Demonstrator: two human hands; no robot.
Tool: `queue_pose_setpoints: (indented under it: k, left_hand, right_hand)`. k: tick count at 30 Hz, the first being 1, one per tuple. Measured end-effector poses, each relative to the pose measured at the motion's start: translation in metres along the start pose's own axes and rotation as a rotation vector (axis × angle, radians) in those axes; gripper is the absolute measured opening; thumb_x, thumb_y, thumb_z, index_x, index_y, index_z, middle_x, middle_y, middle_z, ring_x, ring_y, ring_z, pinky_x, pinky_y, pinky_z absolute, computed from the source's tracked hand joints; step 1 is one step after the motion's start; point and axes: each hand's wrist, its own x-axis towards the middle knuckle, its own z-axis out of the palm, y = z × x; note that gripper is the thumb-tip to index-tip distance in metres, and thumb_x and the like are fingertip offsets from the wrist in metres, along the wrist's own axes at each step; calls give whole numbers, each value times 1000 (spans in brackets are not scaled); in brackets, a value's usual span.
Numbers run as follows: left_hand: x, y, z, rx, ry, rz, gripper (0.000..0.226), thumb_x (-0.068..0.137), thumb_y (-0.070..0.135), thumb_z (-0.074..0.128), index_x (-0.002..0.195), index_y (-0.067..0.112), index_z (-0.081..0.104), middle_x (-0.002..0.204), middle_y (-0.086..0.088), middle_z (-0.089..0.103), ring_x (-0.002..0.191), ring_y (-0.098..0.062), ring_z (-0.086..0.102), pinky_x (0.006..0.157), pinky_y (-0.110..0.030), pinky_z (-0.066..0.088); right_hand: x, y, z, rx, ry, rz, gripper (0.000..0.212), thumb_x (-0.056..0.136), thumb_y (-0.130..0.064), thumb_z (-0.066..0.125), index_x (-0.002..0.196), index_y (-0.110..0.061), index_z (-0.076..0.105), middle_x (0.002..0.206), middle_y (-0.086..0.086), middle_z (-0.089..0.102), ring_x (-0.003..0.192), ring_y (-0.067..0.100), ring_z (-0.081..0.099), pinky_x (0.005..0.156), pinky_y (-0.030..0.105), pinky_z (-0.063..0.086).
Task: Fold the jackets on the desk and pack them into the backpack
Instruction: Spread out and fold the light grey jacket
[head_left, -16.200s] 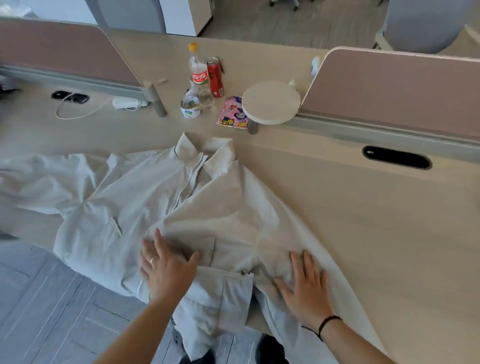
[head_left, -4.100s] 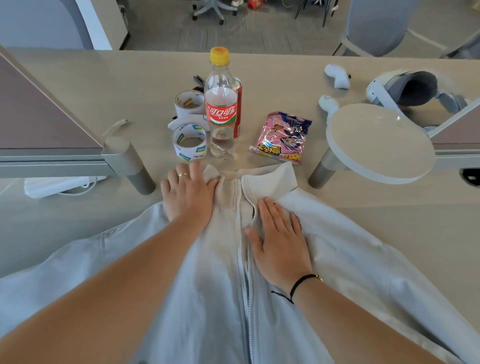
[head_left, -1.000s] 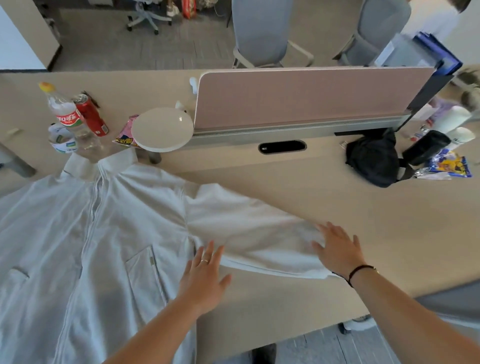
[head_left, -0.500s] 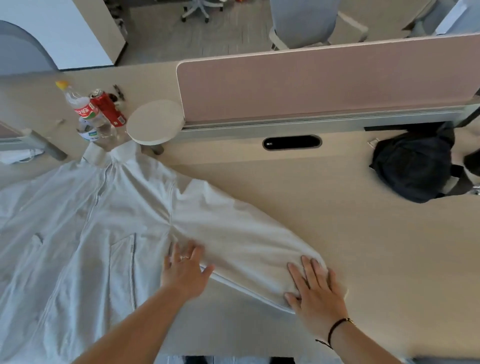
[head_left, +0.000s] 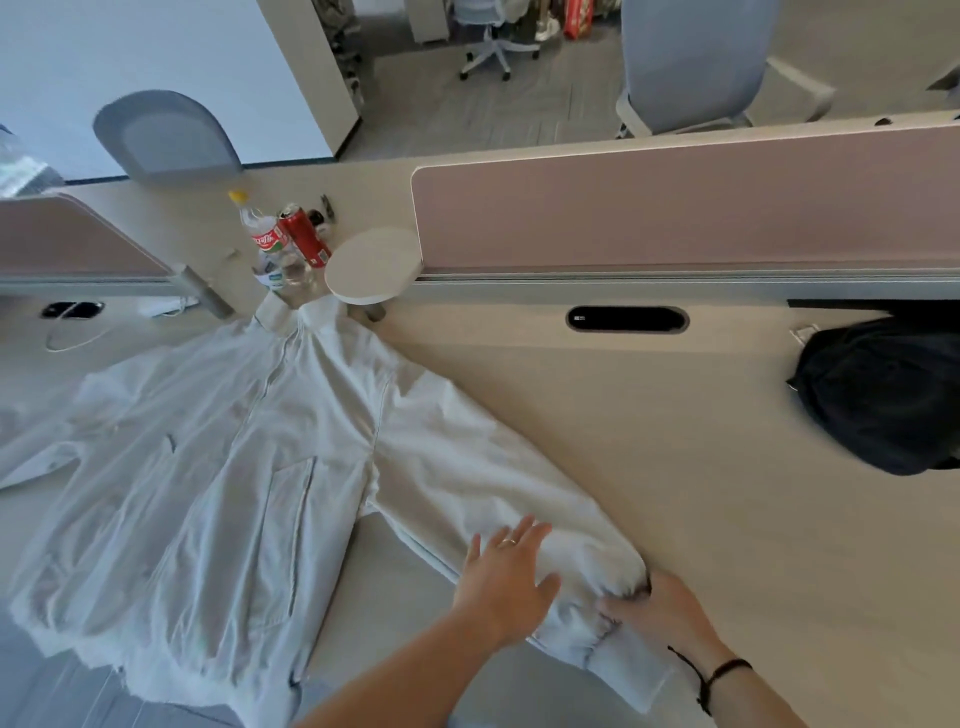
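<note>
desk: pale wood, wide, running across the room in front of me; a pink-brown divider stands along its far edge, with a dark cable slot just below it.
jacket: off-white, zipped up, lying flat and front-up on the left half of the desk, collar toward the drinks, hem hanging over the near edge; one sleeve stretches out to the right toward the person.
backpack: black, slumped on the desk at the far right, well apart from the jacket.
round shelf: a pale disc on a short post, just beside the collar.
left hand: flat on the sleeve near the cuff, fingers straight and spread, a ring on one finger.
right hand: fingers curled into the bunched cloth at the end of the sleeve, gripping it; a black cord sits round the wrist.
bottle: clear plastic, yellow cap, red label with white script too blurred to read.
can: red, leaning against the bottle; its print is unreadable.
</note>
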Motion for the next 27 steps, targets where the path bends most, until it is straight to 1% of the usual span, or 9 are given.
queue_pose_setpoints:
  k: [2, 5, 8, 10, 14, 17, 21, 25, 27]
  left_hand:
    - [-2, 14, -17, -106, -1, 21, 63, 97, 58, 45, 154, 37, 26, 165, 12, 21, 151, -14, 21, 123, -39, 22]
    - [-17, 36, -42, -283, -38, 78, 68, 86, 72, 50, 147, 46, 32, 155, 25, 33, 137, -4, 41, 112, -33, 39]
    - [-38, 53, -64, -323, 44, 136, 87, 71, 80, 60, 146, 51, 27, 146, 29, 40, 127, 3, 46, 107, -28, 42]
    - [-45, 55, -78, -308, 135, 129, 97, 64, 81, 64, 147, 51, 25, 143, 29, 43, 127, 2, 45, 107, -28, 42]
    - [-48, 28, -108, -293, 231, 42, 93, 63, 70, 71, 144, 51, 28, 134, 27, 50, 116, 0, 55, 96, -31, 51]
    - [-51, -1, -131, -305, 236, -15, 88, 60, 67, 72, 139, 52, 37, 123, 25, 58, 105, -3, 61, 86, -33, 56]
    - [-54, -49, -161, -391, 233, -76, 85, 54, 64, 75, 132, 48, 44, 113, 22, 63, 100, -1, 62, 83, -25, 54]
    - [-39, -129, -193, -482, 279, -107, 73, 66, 41, 80, 131, 41, 48, 112, 16, 65, 100, -9, 63, 79, -25, 52]
    - [-25, -182, -209, -624, 325, -178, 46, 76, 22, 71, 120, 30, 61, 104, 7, 68, 91, -14, 64, 71, -27, 52]
  right_hand:
    - [-9, -20, -11, 236, -116, -22, 28, 70, -21, 88, 93, -14, 73, 84, 1, 77, 80, 21, 73, 73, 33, 57]
    - [-29, -52, -28, 516, -288, -64, 25, 84, -11, 76, 109, -6, 72, 95, 13, 77, 81, 25, 75, 65, 31, 56]
    - [-37, -82, -35, 684, -254, -122, 24, 93, -13, 66, 112, -2, 70, 102, 19, 75, 94, 34, 73, 78, 42, 55]
    - [-43, -102, -32, 760, -240, -157, 21, 94, -16, 64, 109, -4, 72, 102, 19, 75, 92, 32, 73, 72, 39, 56]
    - [-43, -140, -4, 918, -313, -180, 35, 93, -30, 64, 116, -6, 73, 115, 18, 72, 107, 34, 70, 91, 47, 55]
    - [-45, -175, 26, 987, -302, -190, 36, 91, -42, 65, 101, -8, 71, 105, 14, 73, 91, 30, 70, 70, 41, 55]
    - [-49, -226, 70, 1093, -271, -180, 60, 97, -62, 46, 108, -10, 72, 107, 8, 75, 98, 27, 71, 86, 41, 55]
    - [-48, -282, 121, 1052, -335, -229, 74, 97, -69, 29, 121, -12, 69, 118, 9, 73, 103, 24, 72, 89, 40, 51]
    - [-43, -309, 153, 1002, -326, -268, 74, 98, -69, 26, 125, -15, 67, 123, 3, 72, 111, 23, 69, 96, 40, 50]
